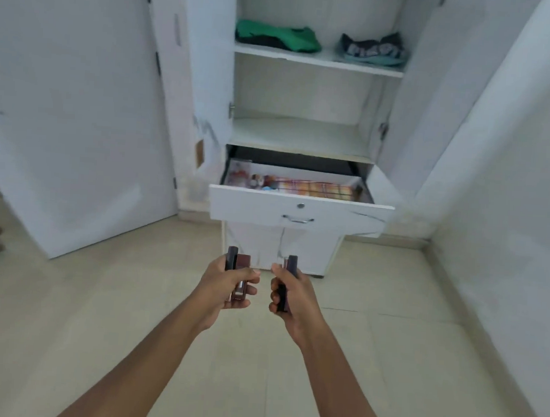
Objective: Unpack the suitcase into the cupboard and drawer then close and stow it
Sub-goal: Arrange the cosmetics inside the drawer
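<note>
Straight ahead, centre frame: open drawer of the white cupboard, pulled out toward the camera, front panel facing the hands. Both cupboard doors swung wide.

Left hand, lower centre: fingers and thumb wrapped round a brown rectangular item with a dark slim piece alongside it. Item stands roughly upright, long axis running up the frame toward the drawer. What it is exactly, cannot tell; possibly a small case or wallet.

Right hand, just beside the left: fingers curled round a dark slim item, also upright, same axis. Hands close together but apart, no contact between them.

Key relation: drawer lies directly above both hands in the frame, that is, ahead of them, well apart across bare floor. Its long axis runs left-right across the frame, at right angles to the held items. Hands sit about under the drawer handle; neither is clearly nearer, left hand perhaps a shade closer to the drawer's left part.

Drawer contents: checked cloth along the middle, small colourful things at the left end. Right end looks the freer spot, though partly hidden by the front panel.

Upper shelf holds a green folded garment and a dark printed garment. Middle shelf holds nothing visible.

Suitcase not in view.

Judgement: carrying step, both items likely bound for the drawer; a forward approach, then lowering over the front panel.
</note>
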